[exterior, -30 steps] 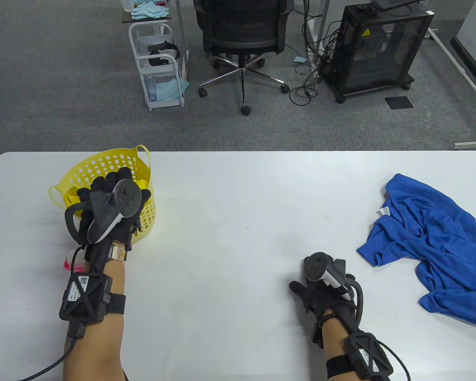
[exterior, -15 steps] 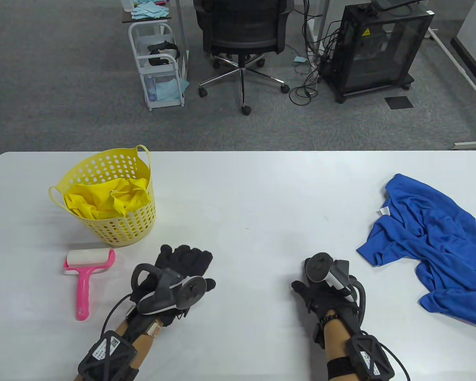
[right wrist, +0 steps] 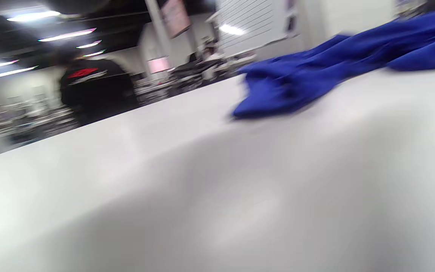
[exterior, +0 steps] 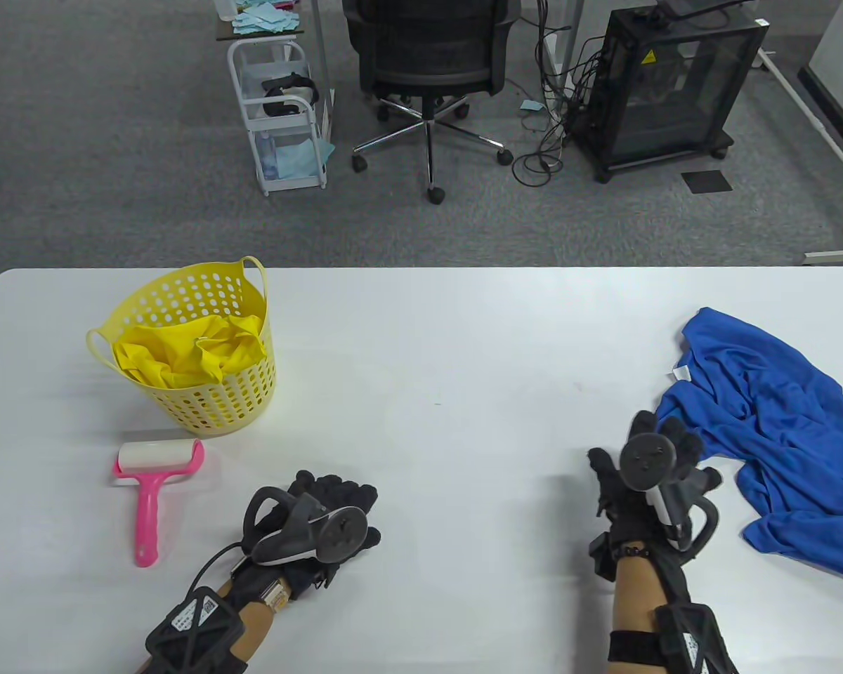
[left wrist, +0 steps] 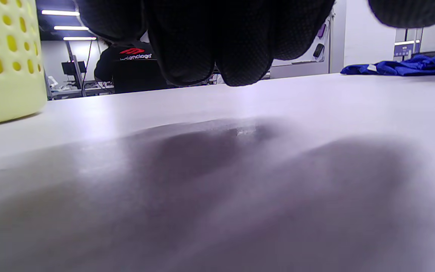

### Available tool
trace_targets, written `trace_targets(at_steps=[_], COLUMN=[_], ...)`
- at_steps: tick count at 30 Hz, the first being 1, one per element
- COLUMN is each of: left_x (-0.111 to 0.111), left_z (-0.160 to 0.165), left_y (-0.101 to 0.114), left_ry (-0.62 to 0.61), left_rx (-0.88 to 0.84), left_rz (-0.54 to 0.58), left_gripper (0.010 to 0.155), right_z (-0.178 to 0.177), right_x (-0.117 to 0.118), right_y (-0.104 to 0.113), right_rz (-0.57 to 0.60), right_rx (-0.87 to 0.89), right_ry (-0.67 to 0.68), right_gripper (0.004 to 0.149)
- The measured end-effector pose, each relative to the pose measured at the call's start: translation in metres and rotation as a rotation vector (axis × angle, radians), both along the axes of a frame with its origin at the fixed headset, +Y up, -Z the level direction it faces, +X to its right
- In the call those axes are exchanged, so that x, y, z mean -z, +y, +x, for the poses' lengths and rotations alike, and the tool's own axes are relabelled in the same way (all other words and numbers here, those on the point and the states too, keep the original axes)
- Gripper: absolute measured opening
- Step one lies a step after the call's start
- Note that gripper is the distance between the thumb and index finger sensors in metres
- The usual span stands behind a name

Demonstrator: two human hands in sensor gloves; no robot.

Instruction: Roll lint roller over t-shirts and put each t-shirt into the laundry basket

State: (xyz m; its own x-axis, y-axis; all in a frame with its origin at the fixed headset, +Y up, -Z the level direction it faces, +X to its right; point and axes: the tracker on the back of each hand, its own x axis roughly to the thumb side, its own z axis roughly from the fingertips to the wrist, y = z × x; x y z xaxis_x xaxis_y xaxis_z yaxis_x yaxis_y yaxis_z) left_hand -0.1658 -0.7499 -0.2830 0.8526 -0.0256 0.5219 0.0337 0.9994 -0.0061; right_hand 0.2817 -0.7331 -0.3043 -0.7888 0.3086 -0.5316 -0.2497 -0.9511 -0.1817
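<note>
Though unseen wrist-side, lint roller [exterior: 152, 484] overhead.

Grey carpet [exterior: 112, 140] all over the floor. Black office chair [exterior: 428, 49] on wheels past the white tabletop [exterior: 428, 337]. White cart [exterior: 281, 119] on its left, black cabinet [exterior: 667, 84] with tangled cables [exterior: 555, 112] on its right. Long ceiling lights [left wrist: 60, 13] glowing far off.

Black gloved fingers [left wrist: 202, 41] of the left hand hang just above the white table top [left wrist: 240, 181], with the yellow perforated plastic laundry basket [left wrist: 6, 64] to their left and a crumpled blue fabric t-shirt [left wrist: 402, 68] far off to their right.
</note>
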Motion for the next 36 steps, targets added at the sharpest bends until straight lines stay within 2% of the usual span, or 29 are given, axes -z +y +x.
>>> trace_targets(at_steps=[3, 6, 7, 10, 12, 14, 16, 17, 18, 19, 21, 23, 25, 27, 33, 36], left_x=[0.002, 0.007, 0.007, 0.01, 0.01, 0.01, 0.009, 0.009, 0.009, 0.01, 0.013, 0.015, 0.015, 0.014, -0.003, -0.01], left_z=[-0.007, -0.009, -0.009, -0.009, -0.008, -0.006, -0.006, -0.007, -0.008, -0.011, -0.015, -0.017, -0.016, -0.011, 0.006, 0.012], left_y=[0.0, -0.005, -0.007, -0.011, -0.011, -0.01, -0.01, -0.01, -0.01, -0.01, -0.01, -0.009, -0.007, -0.005, -0.001, -0.003], left_ry=[0.013, 0.018, 0.018, 0.018, 0.016, 0.012, 0.049, 0.074, 0.08, 0.092, 0.113, 0.126, 0.117, 0.095, -0.015, -0.1], left_rx=[-0.044, -0.065, -0.061, -0.044, -0.047, -0.049, -0.031, -0.015, -0.003, 0.008, -0.01, -0.044, -0.069, -0.073, -0.017, 0.028], left_rz=[-0.025, -0.061, -0.065, -0.075, -0.078, -0.072, -0.041, -0.019, -0.011, -0.003, -0.019, -0.042, -0.05, -0.046, -0.006, -0.013], left_gripper=[0.067, 0.067, 0.067, 0.066, 0.066, 0.066, 0.066, 0.065, 0.065, 0.065, 0.065, 0.065, 0.065, 0.065, 0.067, 0.072], right_z=[0.052, 0.082, 0.086, 0.082, 0.066, 0.047, 0.035, 0.032, 0.031, 0.031, 0.032, 0.025, 0.011, -0.012, -0.135, -0.184], right_x=[-0.017, -0.029, -0.03, -0.017, -0.001, 0.018, 0.033, 0.037, 0.039, 0.039, 0.036, 0.034, 0.031, 0.031, 0.021, 0.008], right_y=[-0.014, -0.029, -0.033, -0.043, -0.04, -0.036, -0.038, -0.043, -0.047, -0.048, -0.041, -0.038, -0.038, -0.036, -0.032, -0.027], right_rz=[-0.175, -0.196, -0.194, -0.159, -0.174, -0.244, -0.377, -0.47, -0.513, -0.502, -0.347, -0.304, -0.335, -0.38, -0.46, -0.46], right_rx=[-0.014, 0.122, 0.154, 0.229, 0.149, 0.027, -0.094, -0.122, -0.104, -0.065, -0.021, 0.075, 0.103, 0.052, -0.007, 0.066], right_ry=[-0.197, -0.304, -0.302, -0.169, -0.068, 0.029, 0.052, 0.053, 0.071, 0.079, 0.069, 0.162, 0.245, 0.336, 0.711, 0.872], right_gripper=[0.096, 0.094, 0.093, 0.085, 0.079, 0.075, 0.073, 0.073, 0.075, 0.077, 0.072, 0.067, 0.065, 0.064, 0.066, 0.07])
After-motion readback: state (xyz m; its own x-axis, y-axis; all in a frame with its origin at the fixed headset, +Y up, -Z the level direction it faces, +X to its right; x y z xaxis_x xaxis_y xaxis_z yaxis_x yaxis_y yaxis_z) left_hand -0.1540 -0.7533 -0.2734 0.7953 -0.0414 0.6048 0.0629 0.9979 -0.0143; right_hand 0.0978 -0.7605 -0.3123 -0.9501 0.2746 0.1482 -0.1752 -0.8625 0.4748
